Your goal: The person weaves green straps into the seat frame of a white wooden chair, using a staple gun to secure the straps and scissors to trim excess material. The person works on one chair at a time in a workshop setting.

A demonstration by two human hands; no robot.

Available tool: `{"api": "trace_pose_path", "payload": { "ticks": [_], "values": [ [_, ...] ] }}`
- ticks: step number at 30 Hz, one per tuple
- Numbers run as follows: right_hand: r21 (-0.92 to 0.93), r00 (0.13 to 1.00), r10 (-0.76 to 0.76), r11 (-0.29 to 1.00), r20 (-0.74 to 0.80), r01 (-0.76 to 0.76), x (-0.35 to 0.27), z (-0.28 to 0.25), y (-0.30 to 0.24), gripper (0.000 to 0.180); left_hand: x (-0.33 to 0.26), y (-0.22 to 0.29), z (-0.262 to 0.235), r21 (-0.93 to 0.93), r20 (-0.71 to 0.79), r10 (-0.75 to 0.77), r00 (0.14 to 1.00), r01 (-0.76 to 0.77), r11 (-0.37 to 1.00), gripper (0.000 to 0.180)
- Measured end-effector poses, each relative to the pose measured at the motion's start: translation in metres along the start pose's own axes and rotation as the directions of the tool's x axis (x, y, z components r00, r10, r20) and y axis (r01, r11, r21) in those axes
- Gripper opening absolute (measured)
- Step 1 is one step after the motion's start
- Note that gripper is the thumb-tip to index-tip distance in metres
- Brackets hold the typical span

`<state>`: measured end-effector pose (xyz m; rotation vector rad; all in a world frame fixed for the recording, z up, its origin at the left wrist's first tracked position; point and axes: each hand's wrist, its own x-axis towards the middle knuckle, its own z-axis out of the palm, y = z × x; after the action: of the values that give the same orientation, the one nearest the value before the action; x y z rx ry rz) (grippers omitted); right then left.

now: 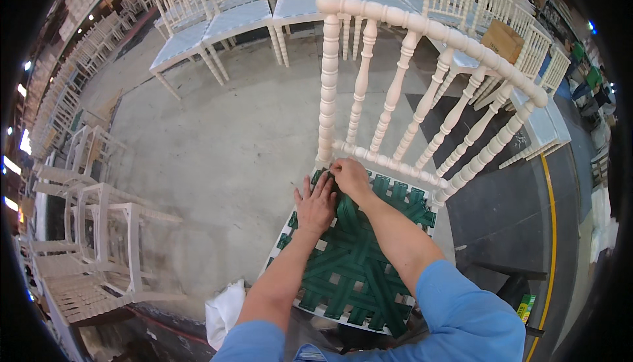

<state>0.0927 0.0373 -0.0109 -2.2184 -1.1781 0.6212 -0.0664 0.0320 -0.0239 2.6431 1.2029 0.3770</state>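
Observation:
A white chair (369,85) with a spindle back stands in front of me. Its seat is woven from dark green webbing straps (356,263) stretched over the white seat frame. My left hand (315,205) lies flat with fingers spread on the webbing near the seat's back left corner. My right hand (350,176) is bunched at the back edge of the seat, just under the lower back rail, fingers pinching a green strap end there. Both forearms come up from the lower edge in blue sleeves.
Rows of finished white chairs (224,12) stand at the back on the concrete floor. Bare chair frames (105,243) are stacked at the left. A white bag (225,312) lies by the chair's left side. A cardboard box (502,39) sits on chairs at the right, near a yellow floor line (552,230).

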Motion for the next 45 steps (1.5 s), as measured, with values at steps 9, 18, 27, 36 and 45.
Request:
{"api": "trace_pose_path", "payload": {
  "ticks": [9,18,27,36,45],
  "values": [
    [0.371,0.982,-0.031,0.923,-0.185,0.099,-0.002,-0.03,0.027,0.025,0.02,0.016,-0.005,-0.01,-0.017,0.053,0.998,-0.053,0.999,0.05],
    [0.449,0.823,0.374,0.878,-0.427,-0.166,-0.305,-0.201,0.132,0.021,0.021,-0.004,0.002,-0.045,-0.069,0.138,0.988,-0.142,0.989,0.047],
    [0.308,0.071,0.639,0.462,-0.766,-0.831,-0.641,-0.266,0.255,0.029,0.018,0.04,-0.003,0.064,-0.041,0.148,0.988,-0.145,0.987,0.042],
    [0.12,0.355,0.73,0.51,-0.585,-0.852,-0.674,-0.291,0.317,0.035,0.042,0.037,-0.001,-0.063,0.063,0.008,0.998,-0.004,0.998,0.056],
    [0.416,0.518,0.701,0.71,-0.49,-0.568,-0.547,-0.31,0.244,0.074,0.02,0.007,-0.016,-0.039,0.008,-0.068,0.998,0.068,0.997,0.056]
  ]
}}
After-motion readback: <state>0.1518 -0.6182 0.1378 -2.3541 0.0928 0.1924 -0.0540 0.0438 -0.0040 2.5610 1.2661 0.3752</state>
